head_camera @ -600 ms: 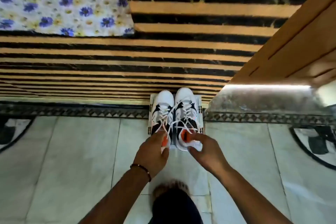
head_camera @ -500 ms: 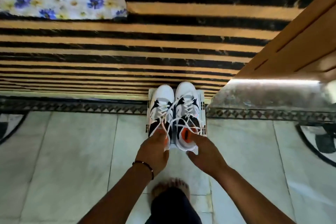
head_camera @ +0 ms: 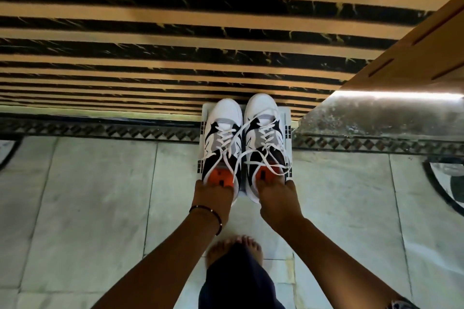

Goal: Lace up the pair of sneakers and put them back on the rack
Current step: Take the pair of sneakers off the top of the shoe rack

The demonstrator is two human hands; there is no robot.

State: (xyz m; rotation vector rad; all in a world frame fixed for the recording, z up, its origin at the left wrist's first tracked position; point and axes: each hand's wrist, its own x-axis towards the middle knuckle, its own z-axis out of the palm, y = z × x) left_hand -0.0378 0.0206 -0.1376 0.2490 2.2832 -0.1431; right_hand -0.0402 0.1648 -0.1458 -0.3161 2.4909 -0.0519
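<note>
On the small white rack [head_camera: 287, 118] at the foot of the striped stairs [head_camera: 175, 40], the pair sits side by side, toes toward the steps: left sneaker [head_camera: 223, 133] along the rack's left edge, right sneaker [head_camera: 263, 128] along its right edge, sides touching. Laces are threaded through the eyelets on both, ends loose and crossing between the shoes; no bow visible, so tying looks unfinished or skipped. Left hand [head_camera: 213, 195] is at the heel of the left sneaker, fingers curled over the heel collar by the orange lining. Right hand [head_camera: 276, 195] is at the heel of the right sneaker, fingertips hooked into the collar, thumb out toward the rack's right edge. Change vs half a second earlier: both hands were up over the tongues, fingers in the laces; now they are back at the heels, and the shoes look settled squarer and further forward on the rack. Judgement: lacing step is over, this is the final seating push, task nearly done, only release remains. Risk: dangling lace ends could snag on fingers when the hands let go. Outward: pale tiled floor [head_camera: 100, 208] with a patterned border strip along the stair base, a wooden panel at upper right, the person's bare foot [head_camera: 236, 246] just behind the hands.
</note>
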